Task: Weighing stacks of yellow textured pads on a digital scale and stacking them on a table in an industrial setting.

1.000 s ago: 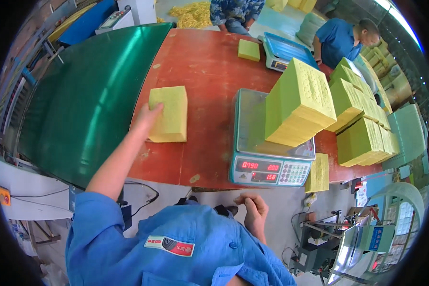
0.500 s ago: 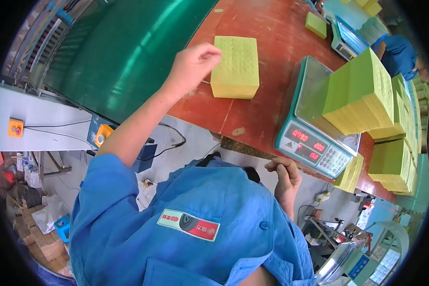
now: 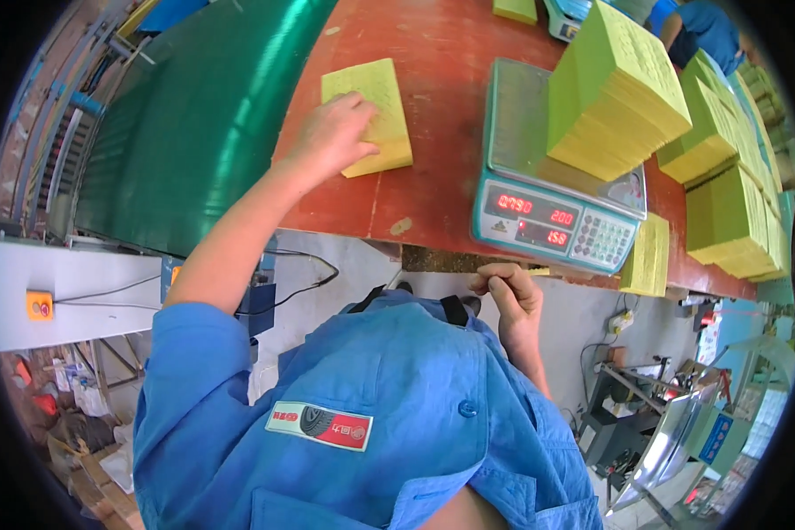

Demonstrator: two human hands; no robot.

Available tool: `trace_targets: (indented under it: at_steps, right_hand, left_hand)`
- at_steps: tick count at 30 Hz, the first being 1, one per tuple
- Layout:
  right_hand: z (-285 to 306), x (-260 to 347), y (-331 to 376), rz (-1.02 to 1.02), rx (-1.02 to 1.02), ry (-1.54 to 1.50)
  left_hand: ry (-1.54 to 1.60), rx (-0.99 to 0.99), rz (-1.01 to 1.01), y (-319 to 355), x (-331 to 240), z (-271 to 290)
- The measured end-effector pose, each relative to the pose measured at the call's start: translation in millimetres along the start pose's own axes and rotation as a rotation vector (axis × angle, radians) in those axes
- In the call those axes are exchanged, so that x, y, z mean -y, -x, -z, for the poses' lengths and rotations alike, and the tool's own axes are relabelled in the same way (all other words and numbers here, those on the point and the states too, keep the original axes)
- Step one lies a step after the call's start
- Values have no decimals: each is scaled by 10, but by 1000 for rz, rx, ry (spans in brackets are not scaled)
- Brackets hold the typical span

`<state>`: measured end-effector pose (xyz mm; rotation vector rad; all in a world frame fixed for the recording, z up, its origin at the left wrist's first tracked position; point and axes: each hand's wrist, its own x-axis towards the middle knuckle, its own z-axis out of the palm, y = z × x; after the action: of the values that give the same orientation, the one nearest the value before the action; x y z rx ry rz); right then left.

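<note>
My left hand (image 3: 337,132) rests on top of a stack of yellow paper (image 3: 389,106), its thumb apart from the bent fingers near the stack's front edge. Wavy marks pattern the top sheet, partly hidden under the hand. My right hand (image 3: 514,296) is closed in a pinch before the table's front edge; whatever its fingertips hold, if anything, cannot be made out. Beyond it stands a teal digital scale (image 3: 548,216) with red lit digits. A taller stack of yellow paper (image 3: 614,97) sits tilted on the scale's metal plate.
More yellow stacks (image 3: 738,221) crowd the right side of the red table (image 3: 442,132). One yellow bundle (image 3: 649,256) lies beside the scale. A green conveyor belt (image 3: 177,124) runs along the left. Another person in blue (image 3: 708,31) is at the far right.
My left hand has moved from the stack's left edge onto its top, and its fingers have loosened. The view has shifted right. My right hand stays pinched near the table edge.
</note>
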<state>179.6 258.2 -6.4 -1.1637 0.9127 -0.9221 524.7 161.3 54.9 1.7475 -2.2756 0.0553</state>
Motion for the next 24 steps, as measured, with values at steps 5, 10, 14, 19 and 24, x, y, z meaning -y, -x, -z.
trace_targets:
  at_steps: [5, 10, 14, 19, 24]
  right_hand:
    - [10, -23, 34, -80, -27, -4]
    - [-34, -261, 61, -61, -62, -136]
    - [-127, -236, 113, -77, -41, -107]
    - [-202, -189, 58, -146, -74, -36]
    - [-330, -84, -185, -102, -37, -91]
  left_hand:
    - [-68, -9, -44, 11, 238, -4]
    - [-93, 57, -5, -109, 55, 50]
    - [-95, 50, -2, -47, 85, 69]
    - [0, -28, -96, -39, 162, -33]
    - [28, -16, -69, -120, 189, 34]
